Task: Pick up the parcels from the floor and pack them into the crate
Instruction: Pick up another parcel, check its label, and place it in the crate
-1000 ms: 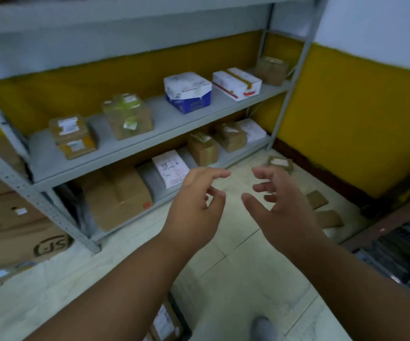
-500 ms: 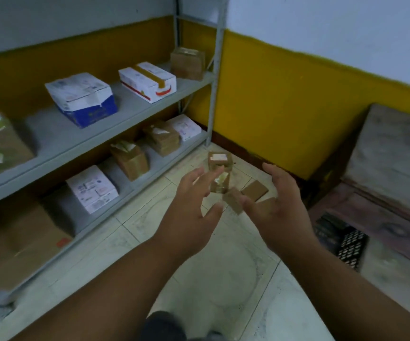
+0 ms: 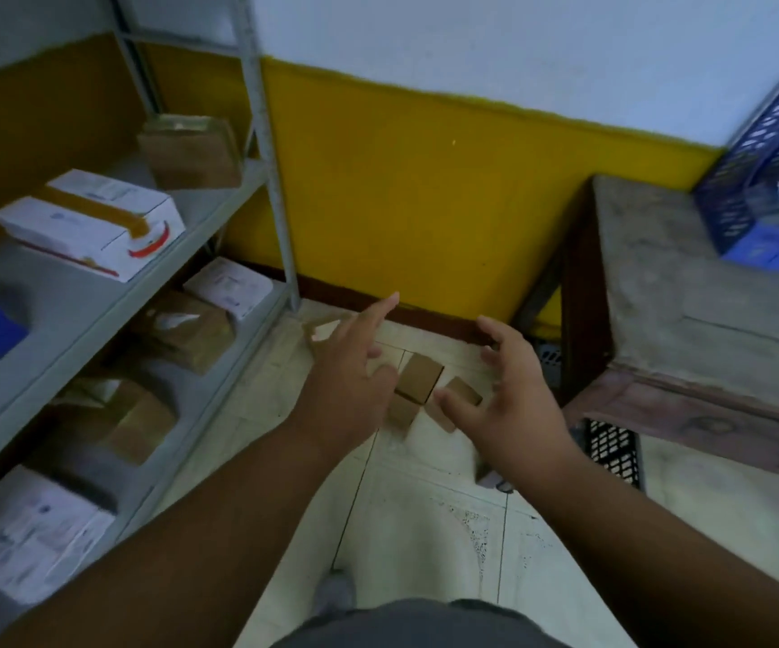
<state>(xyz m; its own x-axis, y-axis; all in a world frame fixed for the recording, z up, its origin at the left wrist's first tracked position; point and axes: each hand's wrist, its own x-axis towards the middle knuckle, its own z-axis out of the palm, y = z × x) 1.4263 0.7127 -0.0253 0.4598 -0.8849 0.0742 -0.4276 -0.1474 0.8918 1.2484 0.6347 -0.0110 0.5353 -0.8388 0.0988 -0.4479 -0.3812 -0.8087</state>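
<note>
Arms outstretched, left hand (image 3: pixel 348 374) and right hand (image 3: pixel 514 404) empty, fingers spread, above floor parcels (image 3: pixel 418 381)

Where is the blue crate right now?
In the head view the blue crate sits at the far right, on top of the worn wooden table against the wall, up and right of the right hand.

Both bare forearms extend from the lower corners toward frame centre. Left hand (image 3: pixel 348 371) is held out palm down, index finger pointing up-frame, other fingers loosely curled. Right hand (image 3: pixel 516 404) is spread, fingers (image 3: pixel 495 327) curved, thumb pointing left. Neither grips anything.
</note>
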